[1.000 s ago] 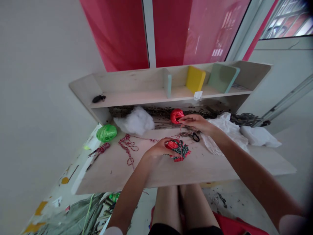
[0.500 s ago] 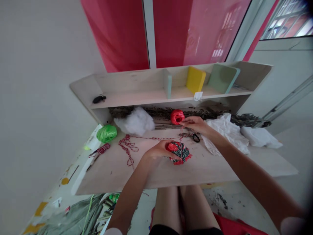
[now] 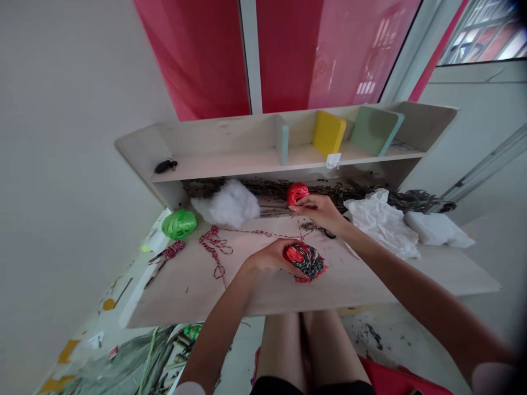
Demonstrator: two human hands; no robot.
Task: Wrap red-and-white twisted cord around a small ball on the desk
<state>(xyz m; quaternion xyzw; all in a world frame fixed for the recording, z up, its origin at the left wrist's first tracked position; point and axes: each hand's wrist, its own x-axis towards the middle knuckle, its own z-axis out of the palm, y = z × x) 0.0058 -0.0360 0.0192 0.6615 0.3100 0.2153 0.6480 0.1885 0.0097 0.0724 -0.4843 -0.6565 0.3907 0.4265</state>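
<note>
My left hand [image 3: 272,256] is closed on a red and green wrapped ball [image 3: 305,261] resting on the wooden table [image 3: 263,291]. My right hand [image 3: 318,211] hovers just behind it, fingers pinched on a red-and-white twine [image 3: 255,233] that runs from the ball up to the fingers and off to the left. More of this twine lies in a loose heap [image 3: 214,247] on the table's left half.
A red raffia ball [image 3: 297,192], white stuffing [image 3: 229,204] and a green raffia ball [image 3: 179,223] sit at the table's back. Black scissors [image 3: 325,231] lie under my right wrist. White plastic bags [image 3: 387,219] lie to the right. A shelf [image 3: 284,159] holds coloured dividers.
My right hand has drifted left with the twine, which now pulls taut across the ball. My left hand has turned the ball slightly and shifted it right.
</note>
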